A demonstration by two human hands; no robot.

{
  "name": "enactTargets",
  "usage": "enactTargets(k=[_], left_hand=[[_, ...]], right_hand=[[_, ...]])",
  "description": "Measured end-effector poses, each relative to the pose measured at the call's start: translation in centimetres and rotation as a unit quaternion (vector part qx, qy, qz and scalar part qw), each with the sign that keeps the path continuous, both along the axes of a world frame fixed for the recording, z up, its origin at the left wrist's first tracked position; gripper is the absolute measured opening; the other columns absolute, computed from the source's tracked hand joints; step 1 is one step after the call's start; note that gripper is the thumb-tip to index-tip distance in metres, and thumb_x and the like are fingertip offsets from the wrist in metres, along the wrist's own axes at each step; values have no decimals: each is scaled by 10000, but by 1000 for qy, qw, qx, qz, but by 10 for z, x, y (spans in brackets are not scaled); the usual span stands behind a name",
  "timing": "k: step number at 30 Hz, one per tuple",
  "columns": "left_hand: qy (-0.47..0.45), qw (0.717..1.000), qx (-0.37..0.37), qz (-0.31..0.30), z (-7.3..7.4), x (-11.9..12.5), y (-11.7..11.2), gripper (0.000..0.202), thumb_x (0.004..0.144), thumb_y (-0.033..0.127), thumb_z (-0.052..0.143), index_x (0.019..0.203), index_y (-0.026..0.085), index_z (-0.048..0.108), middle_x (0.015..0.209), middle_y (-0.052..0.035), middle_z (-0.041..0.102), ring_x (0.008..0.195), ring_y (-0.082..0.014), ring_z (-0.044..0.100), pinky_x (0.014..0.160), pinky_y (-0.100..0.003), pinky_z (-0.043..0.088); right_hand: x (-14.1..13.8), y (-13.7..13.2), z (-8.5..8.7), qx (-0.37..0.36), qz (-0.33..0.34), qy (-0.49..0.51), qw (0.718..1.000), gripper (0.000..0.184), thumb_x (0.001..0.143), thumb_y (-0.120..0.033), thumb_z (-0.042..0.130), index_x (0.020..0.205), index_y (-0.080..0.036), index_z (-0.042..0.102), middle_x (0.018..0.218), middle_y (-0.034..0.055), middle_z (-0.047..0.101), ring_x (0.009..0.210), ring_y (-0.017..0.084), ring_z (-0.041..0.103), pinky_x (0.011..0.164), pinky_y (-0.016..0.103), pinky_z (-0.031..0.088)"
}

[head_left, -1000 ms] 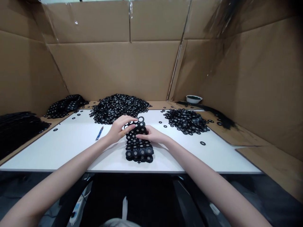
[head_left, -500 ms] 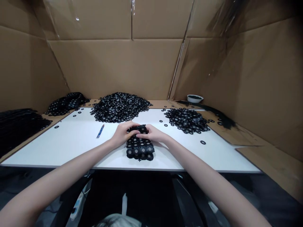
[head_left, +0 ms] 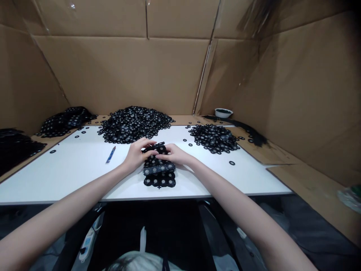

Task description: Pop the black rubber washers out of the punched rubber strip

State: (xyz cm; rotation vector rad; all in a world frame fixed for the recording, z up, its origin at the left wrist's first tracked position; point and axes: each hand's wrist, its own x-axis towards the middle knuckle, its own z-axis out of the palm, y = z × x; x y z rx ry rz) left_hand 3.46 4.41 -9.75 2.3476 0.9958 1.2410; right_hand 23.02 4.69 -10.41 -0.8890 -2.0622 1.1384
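A black piece patterned with rows of round grey dots (head_left: 159, 180) lies near the front of the white table, folded or bunched; its exact kind I cannot tell. My left hand (head_left: 138, 153) grips its upper left side, thumb across the front. From the right, my right hand (head_left: 175, 154) closes on the same piece, its thumb almost meeting the left thumb. The fingers behind the piece are partly hidden. To the left of my hands lies a blue pen-like stick (head_left: 111, 155) with a dark tip.
Behind my hands a large heap of black rings (head_left: 135, 124) stands on the white table (head_left: 79, 165), with a smaller ring heap (head_left: 216, 138) to the right. A white bowl (head_left: 223, 113) sits at the back right. Dark dotted material (head_left: 66, 121) and a black stack (head_left: 17, 148) lie left.
The view has shifted, so the whole table sits farther left in the picture. A dotted fold of the piece has lifted a little, showing more of the row beneath. Both hands keep their hold.
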Motion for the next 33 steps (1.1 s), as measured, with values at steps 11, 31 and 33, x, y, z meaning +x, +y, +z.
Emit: enactTargets(k=[11,31,33], left_hand=[[-3,1000,-28,9,-3,3,-1,127,759,282,669,828,175,664,792,-14,631,748,-156,574,692,-270,438],[-30,999,-35,29,-5,6,-1,122,711,207,690,744,159,582,758,-3,577,753,-164,533,693,-285,413],[-26,999,-35,26,-6,6,0,110,716,194,679,733,157,577,748,-2,574,744,-160,531,688,-282,411]], right_hand=[[1,2,-2,19,-3,-29,999,384,745,-500,589,729,-117,591,675,1,525,659,131,440,610,247,366],[0,2,0,51,-15,-44,998,345,790,-434,568,852,-109,666,822,54,669,753,193,556,679,283,410],[-1,1,1,55,-15,-45,997,359,792,-445,566,855,-108,670,827,60,675,759,199,562,684,290,415]])
